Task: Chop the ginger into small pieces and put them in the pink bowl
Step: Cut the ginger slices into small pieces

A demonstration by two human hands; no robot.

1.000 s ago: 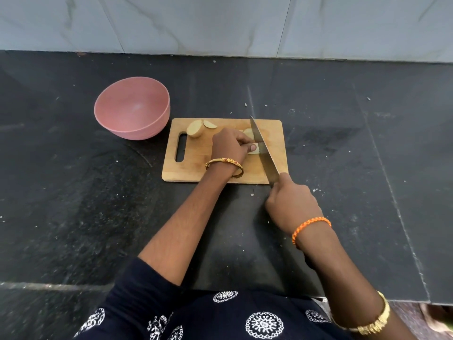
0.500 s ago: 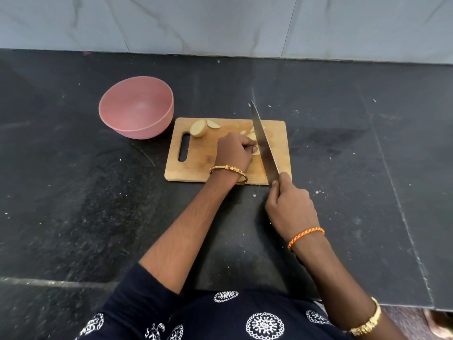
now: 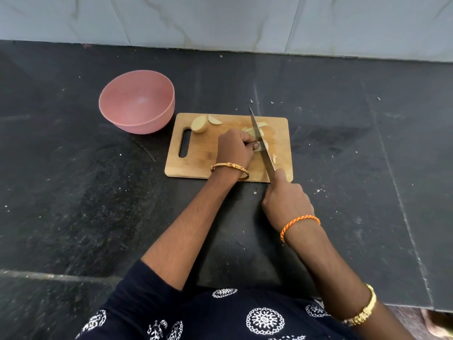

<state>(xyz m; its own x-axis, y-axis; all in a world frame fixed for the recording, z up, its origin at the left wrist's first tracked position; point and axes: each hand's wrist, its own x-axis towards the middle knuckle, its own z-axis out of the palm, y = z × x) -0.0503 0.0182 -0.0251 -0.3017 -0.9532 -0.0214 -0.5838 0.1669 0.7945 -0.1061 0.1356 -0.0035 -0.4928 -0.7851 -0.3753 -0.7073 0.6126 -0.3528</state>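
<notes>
A wooden cutting board (image 3: 196, 165) lies on the black counter. My left hand (image 3: 234, 149) curls over a ginger piece (image 3: 257, 148) at the board's middle and holds it down. My right hand (image 3: 285, 204) grips the handle of a long knife (image 3: 261, 143), whose blade lies against my left fingertips on the ginger. A larger ginger chunk (image 3: 199, 124) and a slice (image 3: 214, 120) lie at the board's far left corner. Several cut slices (image 3: 261, 125) lie right of the blade. The pink bowl (image 3: 137, 101) stands empty left of the board.
The black stone counter (image 3: 355, 143) carries small pale crumbs around the board. A tiled wall (image 3: 245, 20) runs along the back. The counter's front edge passes just before my body.
The blade has come down from its raised tilt onto the ginger under my left fingers. My right hand has moved slightly forward to the board's near edge.
</notes>
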